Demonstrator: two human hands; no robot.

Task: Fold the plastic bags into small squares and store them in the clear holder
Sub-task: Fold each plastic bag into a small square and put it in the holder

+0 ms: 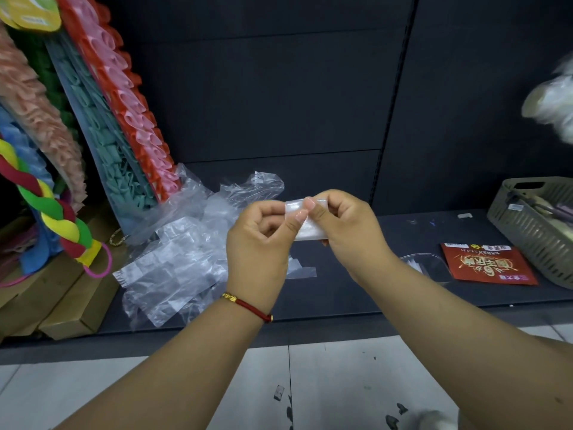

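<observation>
Dim, even light; wide-angle bending at edges, blurred right edge.

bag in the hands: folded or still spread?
Folded. The bag is a small compact packet, pinched between the left hand and right hand above the shelf.

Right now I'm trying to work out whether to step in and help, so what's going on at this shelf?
A person is folding clear plastic bags. Both hands, the left hand and the right hand, pinch one folded bag above the dark shelf; it is already a small packet. A pile of unfolded bags lies on the shelf to the left. The clear holder sits to the right, beside a red leaflet, partly hidden by the right forearm.
</observation>
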